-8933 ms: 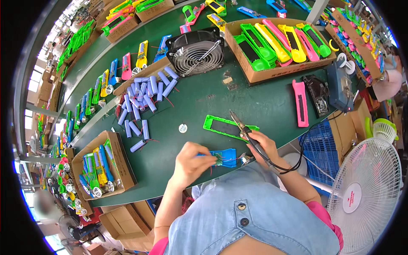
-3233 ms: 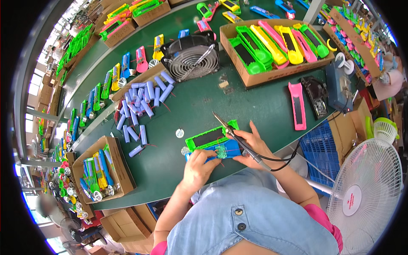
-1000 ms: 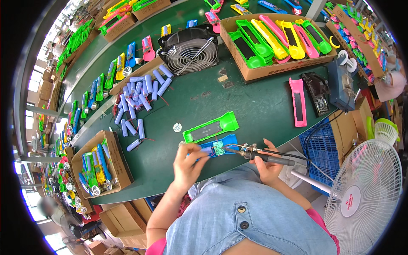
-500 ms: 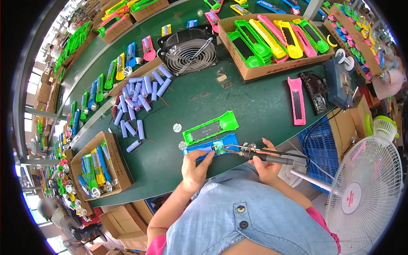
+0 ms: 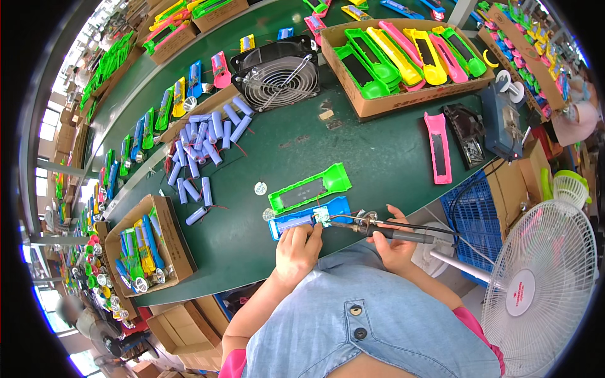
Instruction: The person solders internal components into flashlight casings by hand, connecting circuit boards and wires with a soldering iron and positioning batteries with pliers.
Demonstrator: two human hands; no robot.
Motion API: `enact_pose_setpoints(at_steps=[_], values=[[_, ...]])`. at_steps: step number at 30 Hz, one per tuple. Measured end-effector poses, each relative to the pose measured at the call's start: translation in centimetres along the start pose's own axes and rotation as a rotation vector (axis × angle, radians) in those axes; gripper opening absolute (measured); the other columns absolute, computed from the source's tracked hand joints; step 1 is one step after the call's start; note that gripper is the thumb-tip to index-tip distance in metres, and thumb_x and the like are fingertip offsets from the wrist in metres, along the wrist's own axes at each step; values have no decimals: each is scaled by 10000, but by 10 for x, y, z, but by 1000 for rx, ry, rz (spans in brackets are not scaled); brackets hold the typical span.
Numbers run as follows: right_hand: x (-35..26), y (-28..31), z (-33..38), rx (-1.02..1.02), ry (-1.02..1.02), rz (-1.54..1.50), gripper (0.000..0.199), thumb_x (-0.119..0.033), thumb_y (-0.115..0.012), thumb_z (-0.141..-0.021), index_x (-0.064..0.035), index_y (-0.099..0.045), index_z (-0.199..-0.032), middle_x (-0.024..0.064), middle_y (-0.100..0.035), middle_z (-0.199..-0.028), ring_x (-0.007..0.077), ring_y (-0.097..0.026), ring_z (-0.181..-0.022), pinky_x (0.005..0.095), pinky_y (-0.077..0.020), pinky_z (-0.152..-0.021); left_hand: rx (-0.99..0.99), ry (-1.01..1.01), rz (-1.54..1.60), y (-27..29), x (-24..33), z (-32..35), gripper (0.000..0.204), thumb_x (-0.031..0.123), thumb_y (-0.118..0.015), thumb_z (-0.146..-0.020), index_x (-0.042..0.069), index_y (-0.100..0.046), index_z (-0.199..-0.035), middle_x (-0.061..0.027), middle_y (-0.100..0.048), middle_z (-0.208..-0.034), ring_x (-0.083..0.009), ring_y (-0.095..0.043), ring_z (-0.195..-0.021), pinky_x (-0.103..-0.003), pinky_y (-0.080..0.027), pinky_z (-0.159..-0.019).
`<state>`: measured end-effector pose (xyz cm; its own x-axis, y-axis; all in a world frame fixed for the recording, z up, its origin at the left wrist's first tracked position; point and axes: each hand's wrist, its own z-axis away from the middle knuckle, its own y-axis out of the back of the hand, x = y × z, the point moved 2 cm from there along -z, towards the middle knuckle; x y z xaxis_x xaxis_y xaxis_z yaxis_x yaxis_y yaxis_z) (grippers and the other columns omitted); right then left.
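On the green workbench, close to its front edge, lies a blue plastic casing point(image 5: 341, 208) holding a purple cylindrical battery cell point(image 5: 295, 223) and a small circuit board point(image 5: 322, 217). My right hand point(image 5: 397, 251) grips a soldering iron point(image 5: 402, 235) with a metal feed tube along it; its tip points at the board. My left hand point(image 5: 297, 253) is at the casing's near side, thumb and fingers drawn together by the board. What they pinch is hidden. Just beyond lies a green casing point(image 5: 339, 177) with a dark strip inside.
Loose purple cells point(image 5: 211, 135) are heaped at left, near a black fan point(image 5: 277, 79). A carton point(image 5: 403, 103) of coloured casings stands at back right, a pink casing point(image 5: 439, 151) before it. At front left is another carton point(image 5: 179, 252); a white fan point(image 5: 535, 283) stands right.
My left hand has slid right along the blue casing toward the board, uncovering the battery cell. The soldering iron stays at the board, almost in the same place.
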<state>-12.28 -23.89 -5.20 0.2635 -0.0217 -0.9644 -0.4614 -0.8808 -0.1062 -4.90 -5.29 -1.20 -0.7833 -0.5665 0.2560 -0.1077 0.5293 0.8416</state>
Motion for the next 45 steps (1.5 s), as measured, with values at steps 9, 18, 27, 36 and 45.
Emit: enact_pose_setpoints(at_steps=[9, 18, 27, 36, 45], values=[[2, 3, 1, -93, 52, 78, 254, 55, -605, -743, -2, -551, -985, 139, -627, -817, 184, -645, -735, 392, -434, -927, -46, -79, -35, 1, -2, -2, 301, 11, -634, -626, -6, -628, -926, -61, -495, -764, -180, -530, -648, -293, -441, -556], [6, 3, 2, -165, 160, 128, 242, 39, -602, -763, 31, -539, -996, 236, -568, -1019, 210, -651, -742, 267, -551, -624, -35, -72, -10, 1, -2, -1, 309, 11, -647, -610, 0, -636, -918, -53, -495, -760, -177, -527, -643, -291, -435, -549], [-6, 0, 2, -38, -159, -61, 252, -11, -633, -778, 11, -560, -1018, 117, -655, -832, 140, -655, -674, 417, -375, -964, -57, -88, -38, 0, -2, 0, 295, 29, -636, -624, 4, -637, -918, -53, -491, -761, -169, -521, -644, -282, -425, -542], [-11, 37, -26, 66, 115, 55, 251, 12, -540, -834, 31, -462, -1072, 143, -617, -896, 150, -641, -714, 367, -447, -862, 15, 102, 8, 11, 0, -15, 290, 29, -661, -661, 54, -653, -950, -117, -540, -914, -260, -531, -818, -379, -423, -716], [-21, 79, -80, 251, 440, 1001, 330, -98, -636, -801, 3, -504, -1087, 119, -618, -1007, 313, -485, -1104, 413, -326, -975, -196, 422, -193, 6, -84, -28, 234, 4, -574, -665, 51, -671, -872, -129, -532, -871, -288, -569, -692, -381, -481, -605]])
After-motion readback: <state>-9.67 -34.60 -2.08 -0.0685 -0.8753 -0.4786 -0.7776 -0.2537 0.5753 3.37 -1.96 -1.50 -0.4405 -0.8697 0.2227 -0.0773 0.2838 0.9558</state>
